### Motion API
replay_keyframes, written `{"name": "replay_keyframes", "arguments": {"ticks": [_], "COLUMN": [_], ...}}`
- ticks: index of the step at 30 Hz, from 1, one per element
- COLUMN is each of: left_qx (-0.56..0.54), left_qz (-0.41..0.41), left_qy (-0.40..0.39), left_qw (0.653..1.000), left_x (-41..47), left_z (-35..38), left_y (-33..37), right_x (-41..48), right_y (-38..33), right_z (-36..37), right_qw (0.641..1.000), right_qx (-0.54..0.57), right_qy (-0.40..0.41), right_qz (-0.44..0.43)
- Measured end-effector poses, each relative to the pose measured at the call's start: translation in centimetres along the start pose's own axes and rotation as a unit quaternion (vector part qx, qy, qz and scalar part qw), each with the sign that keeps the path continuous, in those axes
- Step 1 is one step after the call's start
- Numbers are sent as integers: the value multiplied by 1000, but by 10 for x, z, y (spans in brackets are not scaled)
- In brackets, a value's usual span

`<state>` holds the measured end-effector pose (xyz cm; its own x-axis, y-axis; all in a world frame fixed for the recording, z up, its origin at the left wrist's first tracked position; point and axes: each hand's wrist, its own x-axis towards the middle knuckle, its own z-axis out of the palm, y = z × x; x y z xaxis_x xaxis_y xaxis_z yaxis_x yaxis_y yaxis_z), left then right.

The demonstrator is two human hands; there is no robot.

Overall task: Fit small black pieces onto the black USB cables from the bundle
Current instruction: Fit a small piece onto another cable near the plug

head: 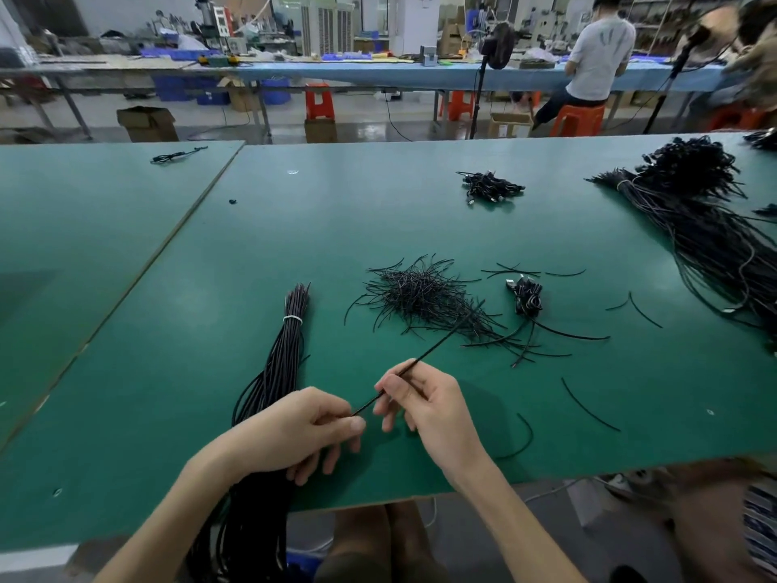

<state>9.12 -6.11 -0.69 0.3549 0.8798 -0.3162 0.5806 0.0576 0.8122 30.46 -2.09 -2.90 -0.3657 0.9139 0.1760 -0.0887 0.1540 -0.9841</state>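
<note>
Now, the weak spot is the black strand (445, 334) stretched between your two hands. It is thin and springy, and each hand holds it only by a fingertip pinch. If either pinch slackens while you slide one part along the other, I would expect it to flick free. I cannot tell whether this is a single cable or a cable with a small piece already started on it, because black on black hides any join.

Its free tip reaches toward the upper right, over the near side of the pile of small black pieces (420, 294) at the centre of the frame. A careless swing there would likely scatter them, and some lie loose across the table (168, 372) already. One curved piece (525, 439) sits close to the near edge at lower right, where a nudge could send it over.

The bundle (290, 330), bound by a white tie (293, 318), runs from centre left down beneath your left hand and hangs off the table's near edge. That hanging weight could drag on whatever you draw from it.

Your left hand (302, 431) sits at lower centre with its knuckles up and fingers curled. Its thumb and forefinger pinch the strand's lower end. Your right hand (424, 403) is just beside it to the right, pinching the strand higher up between thumb and forefinger. Its other fingers are loosely curled below.
</note>
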Motion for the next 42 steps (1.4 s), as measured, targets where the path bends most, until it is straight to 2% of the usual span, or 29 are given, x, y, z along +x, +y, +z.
{"name": "replay_keyframes", "arguments": {"ticks": [2,4,7,9,12,15,17,19,21,26,31,33,35,39,42], "left_qx": [-14,-23,-23,-28,-45,-57,-51,-47,-40,-32,-86,-105,-118,-112,-118], "left_qz": [9,30,44,47,44,47,52,59,69,76,63,60,57,62,70], "left_qy": [-7,-27,-40,-39,-8,50,99,145,165,141,27,16,47,112,131], "left_qw": [1000,999,998,998,998,996,992,987,983,987,994,993,990,985,982], "left_x": [-6,-14,-22,-24,-23,-16,-7,2,11,22,-3,-13,-14,5,21], "left_z": [-1,-2,-4,-5,-4,2,6,9,10,14,9,5,5,11,20], "left_y": [-1,-3,-6,-7,-5,0,6,14,22,32,11,6,7,23,37], "right_x": [0,0,1,2,3,2,1,1,1,0,2,3,3,2,0], "right_y": [1,2,4,4,3,1,1,-2,-4,-3,2,3,4,0,-3], "right_z": [1,-2,-14,-16,-9,-5,-3,-1,-1,-3,-7,-8,-8,-2,0], "right_qw": [1000,995,959,950,973,996,1000,999,999,999,982,978,983,999,999], "right_qx": [0,35,158,179,132,62,0,-33,-9,18,82,100,95,22,1], "right_qy": [28,93,229,248,185,62,-3,-36,-30,40,168,183,158,37,33], "right_qz": [2,13,53,53,36,7,-4,-11,-13,-11,9,15,14,-5,-36]}}
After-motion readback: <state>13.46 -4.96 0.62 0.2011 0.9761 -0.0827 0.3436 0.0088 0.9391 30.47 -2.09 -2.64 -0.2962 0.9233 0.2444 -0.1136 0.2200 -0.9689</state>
